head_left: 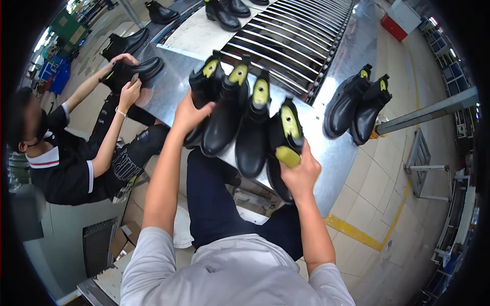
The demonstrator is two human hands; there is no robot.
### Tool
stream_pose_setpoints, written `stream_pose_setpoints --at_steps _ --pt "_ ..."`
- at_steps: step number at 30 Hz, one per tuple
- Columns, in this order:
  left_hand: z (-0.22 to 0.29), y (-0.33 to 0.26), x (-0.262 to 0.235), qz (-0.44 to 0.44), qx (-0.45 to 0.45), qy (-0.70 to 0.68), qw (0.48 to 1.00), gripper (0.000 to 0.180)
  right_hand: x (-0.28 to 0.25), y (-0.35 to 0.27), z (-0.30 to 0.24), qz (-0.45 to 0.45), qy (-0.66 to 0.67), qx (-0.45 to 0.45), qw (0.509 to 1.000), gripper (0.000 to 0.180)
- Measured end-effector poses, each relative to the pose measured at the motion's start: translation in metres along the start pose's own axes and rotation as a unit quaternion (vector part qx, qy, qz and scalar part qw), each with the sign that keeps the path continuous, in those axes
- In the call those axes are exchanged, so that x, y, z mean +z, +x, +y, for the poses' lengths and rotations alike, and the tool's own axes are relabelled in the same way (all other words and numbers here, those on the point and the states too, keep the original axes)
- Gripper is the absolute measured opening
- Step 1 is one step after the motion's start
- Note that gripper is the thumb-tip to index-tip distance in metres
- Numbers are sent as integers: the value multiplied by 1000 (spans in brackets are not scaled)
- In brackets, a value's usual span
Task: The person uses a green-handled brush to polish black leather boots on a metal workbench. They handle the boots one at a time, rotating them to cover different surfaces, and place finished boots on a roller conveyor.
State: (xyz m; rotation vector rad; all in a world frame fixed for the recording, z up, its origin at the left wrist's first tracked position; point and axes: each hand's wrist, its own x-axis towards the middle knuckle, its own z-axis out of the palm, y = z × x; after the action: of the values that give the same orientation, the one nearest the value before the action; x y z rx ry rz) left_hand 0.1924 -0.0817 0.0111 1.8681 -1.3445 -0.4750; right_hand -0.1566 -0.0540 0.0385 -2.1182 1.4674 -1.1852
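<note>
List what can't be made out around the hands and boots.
All in the head view:
- Yellow-green object: one end hidden by the right hand.
- Leftmost front boot: side covered by the left hand.
- Far boot: top cut off by the upper edge.
- Co-worker's small object: too small to identify.

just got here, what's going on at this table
The person's left hand is on the leftmost boot in a row of four on a metal table; the right hand holds a yellow-green object, too blurred to identify, at the rightmost boot. Another black pair stands to the right. A co-worker at left handles a black shoe or boot.
</note>
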Motion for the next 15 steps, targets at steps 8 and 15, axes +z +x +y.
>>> stream_pose_setpoints --at_steps 8,15 --pt "-2 -12 7 254 156 159 941 73 -5 0 -8 -8 -47 -25 999 71" --pt "160 -178 112 -42 112 -220 968 107 -50 -31 41 7 138 162 977 46"
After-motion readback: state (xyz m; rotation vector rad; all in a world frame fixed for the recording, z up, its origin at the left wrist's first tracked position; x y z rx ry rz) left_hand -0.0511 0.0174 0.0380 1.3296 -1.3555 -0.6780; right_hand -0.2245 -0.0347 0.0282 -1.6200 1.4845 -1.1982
